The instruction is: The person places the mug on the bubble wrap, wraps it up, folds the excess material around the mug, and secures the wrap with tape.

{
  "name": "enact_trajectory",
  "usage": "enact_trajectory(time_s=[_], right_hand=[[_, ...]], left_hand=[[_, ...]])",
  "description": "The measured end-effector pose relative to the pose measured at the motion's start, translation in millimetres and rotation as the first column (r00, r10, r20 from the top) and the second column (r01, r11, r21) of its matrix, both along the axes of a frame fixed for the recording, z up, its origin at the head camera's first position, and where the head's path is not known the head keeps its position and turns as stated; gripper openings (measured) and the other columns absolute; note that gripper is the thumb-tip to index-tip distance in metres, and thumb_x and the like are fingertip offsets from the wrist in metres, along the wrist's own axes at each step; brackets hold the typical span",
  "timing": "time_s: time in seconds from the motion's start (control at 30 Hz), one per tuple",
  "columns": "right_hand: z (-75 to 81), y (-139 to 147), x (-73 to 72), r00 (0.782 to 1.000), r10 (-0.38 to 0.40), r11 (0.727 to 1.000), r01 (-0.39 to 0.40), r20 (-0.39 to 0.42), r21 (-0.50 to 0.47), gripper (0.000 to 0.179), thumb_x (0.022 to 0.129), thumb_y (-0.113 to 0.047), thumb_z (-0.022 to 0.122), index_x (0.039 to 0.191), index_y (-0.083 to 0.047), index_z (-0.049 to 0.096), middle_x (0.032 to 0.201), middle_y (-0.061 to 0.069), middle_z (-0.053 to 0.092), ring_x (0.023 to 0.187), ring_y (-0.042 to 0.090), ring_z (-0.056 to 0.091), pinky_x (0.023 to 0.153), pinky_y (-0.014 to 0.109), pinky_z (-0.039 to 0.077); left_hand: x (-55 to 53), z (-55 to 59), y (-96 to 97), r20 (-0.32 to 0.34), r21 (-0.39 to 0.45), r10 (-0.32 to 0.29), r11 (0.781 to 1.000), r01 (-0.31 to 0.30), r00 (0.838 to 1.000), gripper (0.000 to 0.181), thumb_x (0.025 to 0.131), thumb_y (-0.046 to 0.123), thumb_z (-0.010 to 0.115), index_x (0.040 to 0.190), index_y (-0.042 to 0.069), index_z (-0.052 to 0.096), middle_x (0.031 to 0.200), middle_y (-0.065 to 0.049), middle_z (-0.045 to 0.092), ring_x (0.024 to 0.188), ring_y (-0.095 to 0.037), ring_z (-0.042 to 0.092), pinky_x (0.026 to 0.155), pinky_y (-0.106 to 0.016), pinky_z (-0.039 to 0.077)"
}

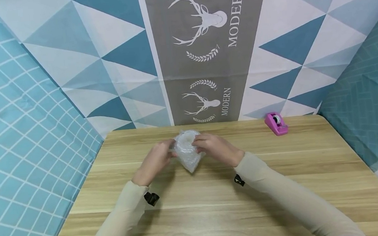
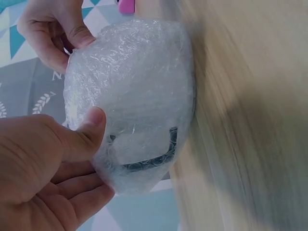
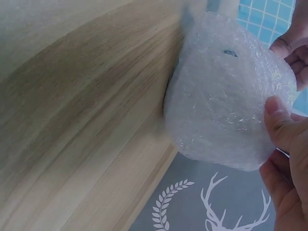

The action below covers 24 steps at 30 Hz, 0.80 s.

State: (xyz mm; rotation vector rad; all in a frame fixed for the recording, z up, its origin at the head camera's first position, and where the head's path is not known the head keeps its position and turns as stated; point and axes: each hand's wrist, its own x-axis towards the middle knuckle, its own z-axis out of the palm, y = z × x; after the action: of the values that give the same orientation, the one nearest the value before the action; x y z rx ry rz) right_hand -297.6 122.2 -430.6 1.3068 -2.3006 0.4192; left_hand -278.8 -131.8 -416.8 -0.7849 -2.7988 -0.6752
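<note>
A bubble-wrapped bundle (image 1: 188,153) rests on the table, its wrap gathered to a point on the near side. Through the plastic, the left wrist view shows a dark U-shaped band, perhaps a handle; the wrap blurs the thing inside. My left hand (image 1: 157,157) grips the bundle's left side, thumb on the wrap and fingers beneath its edge. On the opposite side my right hand (image 1: 216,148) pinches the upper edge between thumb and fingers. Both hands (image 3: 294,144) hold the wrap around the top, as the right wrist view shows too.
A pink tape dispenser (image 1: 276,124) stands at the back right of the wooden table (image 1: 197,218). Patterned cloth (image 1: 201,64) hangs behind the table's back edge, with a blue checked sheet (image 1: 16,148) along the left. Black wrist mounts (image 1: 152,199) sit under the sleeves.
</note>
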Motion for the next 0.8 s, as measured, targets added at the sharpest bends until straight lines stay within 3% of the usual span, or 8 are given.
enact_trajectory(time_s=[0.13,0.4,0.8], right_hand=[[-1.7,-1.4,-3.9,0.999,0.0,1.0,0.001,-0.038,0.03,0.028,0.087,-0.017,0.08,0.113,-0.005,0.076,0.117,0.012,0.075,0.111,0.024,0.072,0.099,0.03,0.058],[-6.1,-6.0,-9.5,0.992,0.027,0.999,-0.022,-0.122,0.041,0.029,0.09,-0.021,0.077,0.113,-0.005,0.075,0.115,0.01,0.073,0.108,0.022,0.071,0.101,0.031,0.057],[-4.9,-14.0,-12.6,0.993,0.022,0.999,-0.017,-0.114,0.05,0.025,0.094,-0.018,0.074,0.114,-0.004,0.072,0.114,0.008,0.069,0.103,0.019,0.07,0.092,0.024,0.059]], left_hand=[[-4.9,1.9,-2.0,0.014,-0.009,0.001,1.0,-0.001,1.0,0.035,0.088,0.005,0.079,0.118,-0.008,0.067,0.108,-0.021,0.075,0.097,-0.03,0.074,0.083,-0.04,0.063],[-10.1,1.3,-3.7,-0.038,-0.058,0.03,0.998,-0.032,0.999,0.032,0.087,0.006,0.08,0.114,-0.006,0.068,0.105,-0.021,0.075,0.094,-0.031,0.074,0.079,-0.041,0.063],[-13.0,-1.2,-7.8,-0.099,-0.079,0.031,0.996,-0.039,0.995,0.021,0.087,0.003,0.079,0.104,-0.003,0.068,0.091,-0.015,0.074,0.08,-0.026,0.072,0.067,-0.036,0.061]])
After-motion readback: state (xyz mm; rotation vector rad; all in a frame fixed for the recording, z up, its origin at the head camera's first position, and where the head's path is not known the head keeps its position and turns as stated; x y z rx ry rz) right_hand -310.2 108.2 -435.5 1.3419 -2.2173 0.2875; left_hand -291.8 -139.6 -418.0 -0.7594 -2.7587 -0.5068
